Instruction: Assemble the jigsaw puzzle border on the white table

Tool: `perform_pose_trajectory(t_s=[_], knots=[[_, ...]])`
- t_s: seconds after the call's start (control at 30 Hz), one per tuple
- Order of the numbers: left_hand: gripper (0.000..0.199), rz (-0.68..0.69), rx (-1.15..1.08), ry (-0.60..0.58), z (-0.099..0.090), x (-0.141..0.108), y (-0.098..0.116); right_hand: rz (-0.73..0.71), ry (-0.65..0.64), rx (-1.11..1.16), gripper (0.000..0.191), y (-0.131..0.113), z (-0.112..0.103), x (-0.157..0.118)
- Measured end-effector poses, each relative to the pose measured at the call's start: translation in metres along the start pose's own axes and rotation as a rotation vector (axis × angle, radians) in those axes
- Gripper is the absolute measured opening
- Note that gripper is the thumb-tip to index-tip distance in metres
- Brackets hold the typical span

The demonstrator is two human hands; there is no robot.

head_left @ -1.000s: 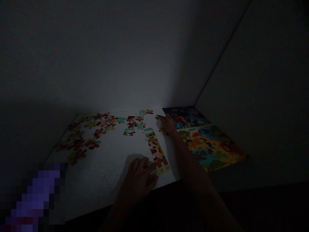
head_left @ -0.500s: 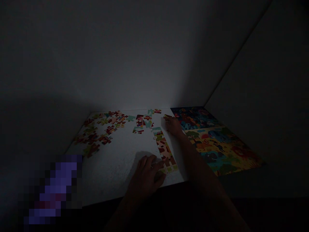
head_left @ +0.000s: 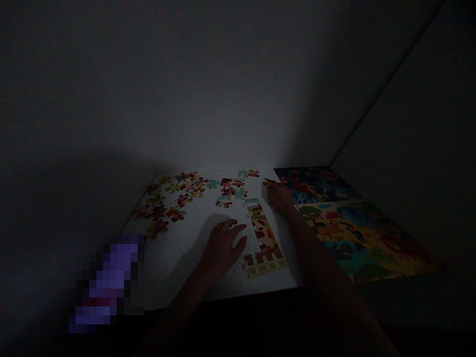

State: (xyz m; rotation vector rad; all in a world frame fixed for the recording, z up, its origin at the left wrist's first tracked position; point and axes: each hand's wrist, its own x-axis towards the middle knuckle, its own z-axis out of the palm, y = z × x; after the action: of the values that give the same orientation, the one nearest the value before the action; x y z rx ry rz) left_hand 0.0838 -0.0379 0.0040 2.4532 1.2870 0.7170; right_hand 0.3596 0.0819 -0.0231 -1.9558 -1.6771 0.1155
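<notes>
Puzzle pieces [head_left: 183, 199] lie scattered over the left part of a white table [head_left: 186, 248], thickest toward its far left corner, with a smaller group [head_left: 226, 191] near the middle of the far edge. A joined strip [head_left: 264, 233] runs from below that group toward the near edge, where its foot widens to the left in a row with a fence pattern.

The left hand [head_left: 222, 248] is palm down just left of the strip, its fingers loosely spread, the thumb held apart, and nothing in its grasp; whether it touches the table is not clear. Its forearm comes in over the near edge. The right hand [head_left: 280, 197] reaches farther, toward the far edge, with bent fingers at a single piece [head_left: 268, 182]; whether they pinch it or press on it cannot be told. The right forearm slants across the near edge, beside a yellow picture [head_left: 334, 228].

That picture covers the table's right side, and a dark blue picture [head_left: 316, 183] lies beyond it, at the far edge. A plain grey wall [head_left: 223, 99] rises behind, with a slanting seam at right. A pixelated purple shape [head_left: 113, 272] shows at the left, and the room is very dim.
</notes>
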Motion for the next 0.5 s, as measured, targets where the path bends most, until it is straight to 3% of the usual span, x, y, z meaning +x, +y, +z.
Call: perform_pose_trajectory(t_s=[0.3,0.5], knots=[[0.035,-0.079,0.241,0.058,0.003,0.053,-0.048,-0.028,0.007,-0.043,0.031,0.004,0.004,0.001],[0.037,-0.218,0.366,0.141,-0.003,0.067,-0.085,-0.01,-0.012,-0.06,0.03,0.004,0.004,0.002]])
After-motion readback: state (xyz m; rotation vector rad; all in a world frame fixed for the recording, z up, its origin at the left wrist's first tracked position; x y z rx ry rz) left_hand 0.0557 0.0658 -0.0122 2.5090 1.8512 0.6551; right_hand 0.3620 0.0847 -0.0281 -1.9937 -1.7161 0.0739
